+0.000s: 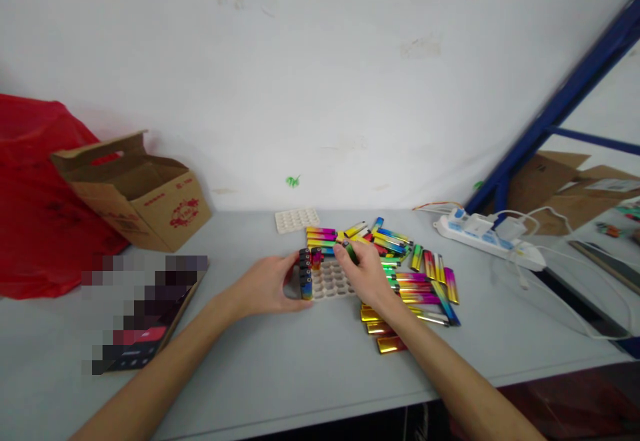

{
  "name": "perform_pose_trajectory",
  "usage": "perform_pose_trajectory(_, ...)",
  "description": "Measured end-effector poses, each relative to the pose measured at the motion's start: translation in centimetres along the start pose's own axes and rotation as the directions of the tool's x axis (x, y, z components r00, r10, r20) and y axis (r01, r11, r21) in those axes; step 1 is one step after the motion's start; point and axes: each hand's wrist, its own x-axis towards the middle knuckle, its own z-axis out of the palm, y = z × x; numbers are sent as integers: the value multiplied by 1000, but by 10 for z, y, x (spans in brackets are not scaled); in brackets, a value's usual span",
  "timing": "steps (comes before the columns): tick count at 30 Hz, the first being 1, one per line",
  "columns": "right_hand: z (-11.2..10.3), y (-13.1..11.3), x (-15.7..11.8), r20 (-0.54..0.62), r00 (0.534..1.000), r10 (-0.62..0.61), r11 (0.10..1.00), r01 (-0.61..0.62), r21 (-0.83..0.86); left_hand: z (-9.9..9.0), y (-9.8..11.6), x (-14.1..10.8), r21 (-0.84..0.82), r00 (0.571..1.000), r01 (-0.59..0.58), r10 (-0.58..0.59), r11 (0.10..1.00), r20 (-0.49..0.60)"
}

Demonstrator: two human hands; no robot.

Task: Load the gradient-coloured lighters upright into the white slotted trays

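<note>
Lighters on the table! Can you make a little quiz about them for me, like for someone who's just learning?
1. True or false: standing lighters line the left side of the tray.
2. What lies to the right of the loose lighters?
A) red bag
B) power strip
C) open box
3. Which hand holds a lighter over the tray?

Key: 1 true; 2 B; 3 right hand.

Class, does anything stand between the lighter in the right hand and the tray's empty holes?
Nothing visible stands between the lighter in the right hand and the nearest empty holes of the tray. The standing lighters are at its left end, beside the left hand. The right hand hides part of its right side.
</note>
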Motion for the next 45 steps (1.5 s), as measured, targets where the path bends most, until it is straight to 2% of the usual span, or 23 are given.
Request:
perform_pose_trajectory(5, -2, -1, 0, 67, 998, -20, 999, 22, -39, -1, 0, 0, 4, 1000, -14, 14, 1000, 0)
perform_pose_trajectory(10, -4, 1, 0, 139, 968, -207, 946, 235, -222, 0, 0, 0, 28, 1000, -6, 6, 1000, -1)
perform_pose_trajectory(13, -4, 5, 0, 172, 965, -199, 927, 242, -286, 0, 0, 0, 35, 1000, 2, -2, 999, -2)
perform_pose_trajectory(16, -3, 10, 1, 201, 961, -191, 934, 241, -263, 0, 1, 0, 29, 1000, 9, -9, 1000, 5)
perform_pose_trajectory(22, -4, 16, 1, 430, 881, -197, 870, 359, -339, 0, 1, 0, 26, 1000, 11, -11, 1000, 7)
perform_pose_trajectory(27, -4, 14, 1, 505, 841, -191, 792, 436, -427, -2, 3, -1, 44, 1000, 19, -20, 999, 18)
perform_pose_trajectory(29, -2, 12, 1, 502, 845, -185, 762, 446, -469, -2, 4, -1, 46, 1000, 19, -20, 999, 21)
perform_pose_trajectory(32, 0, 10, 1, 456, 880, -135, 736, 397, -548, -2, 5, -1, 51, 1000, 20, -21, 998, 20)
perform_pose_trajectory(36, -12, 9, 5, 448, 889, -100, 803, 338, -491, -2, 4, -1, 57, 999, 28, -29, 998, 21)
perform_pose_trajectory(39, -31, 18, 14, 310, 944, -112, 816, 265, -513, -3, 5, -1, 58, 999, 35, -37, 998, 25)
perform_pose_trajectory(42, -50, 35, 22, 150, 989, -16, 731, 113, -673, -3, 5, -1, 65, 999, 33, -34, 997, 29)
perform_pose_trajectory(45, -63, 49, 25, 131, 986, 107, 656, 29, -754, -3, 5, -2, 66, 999, 33, -35, 997, 32)
